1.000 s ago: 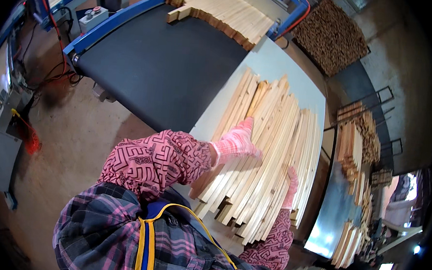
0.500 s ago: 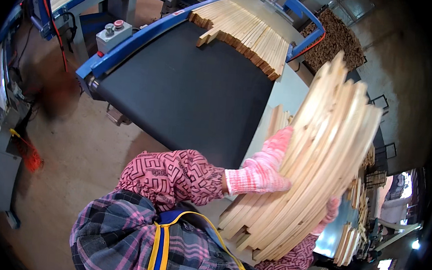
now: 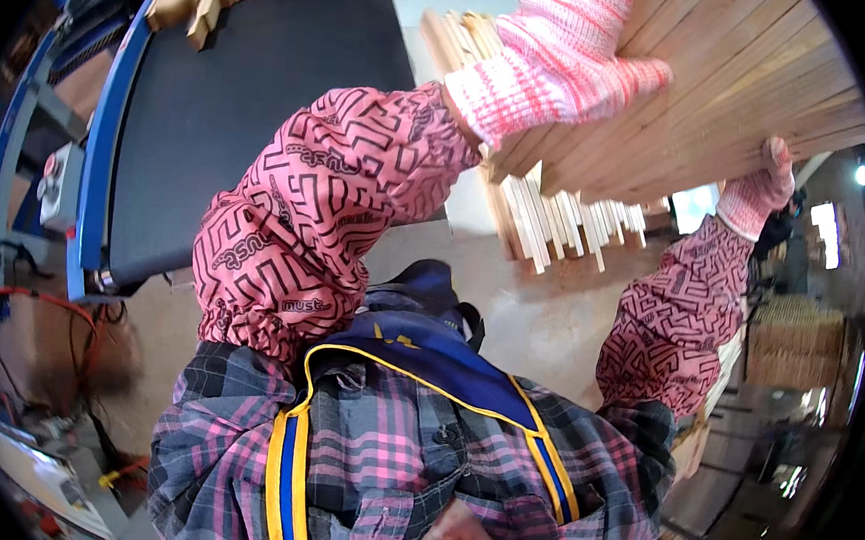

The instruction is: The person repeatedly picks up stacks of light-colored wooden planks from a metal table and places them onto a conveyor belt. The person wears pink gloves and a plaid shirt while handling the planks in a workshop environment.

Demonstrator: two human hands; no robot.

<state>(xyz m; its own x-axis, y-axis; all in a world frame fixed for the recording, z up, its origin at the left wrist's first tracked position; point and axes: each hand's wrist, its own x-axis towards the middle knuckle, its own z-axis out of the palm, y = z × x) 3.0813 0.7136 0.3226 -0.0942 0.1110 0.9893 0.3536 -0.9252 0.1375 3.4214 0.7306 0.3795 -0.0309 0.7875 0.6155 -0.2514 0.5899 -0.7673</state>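
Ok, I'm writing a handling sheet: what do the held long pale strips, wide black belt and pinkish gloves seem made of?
Pale strips: wood, apparently unvarnished; dull, with visible grain. Black belt: perhaps rubber or PVC; smooth, matte. Pinkish gloves: knitted yarn, possibly cotton; ribbed stitching shows.

Gloved hands (image 3: 568, 59): mottled pink-and-white. Oversleeves (image 3: 318, 192): pink, black maze print. Shirt (image 3: 390, 448): grey-pink plaid. Apron (image 3: 436, 366): navy, yellow edging. Wooden strips (image 3: 715, 109) between hands: tan.

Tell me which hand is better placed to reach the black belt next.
Likely the left hand: it grips the bundled wooden strips on the side nearer the black belt, while the right hand grips them farther right.
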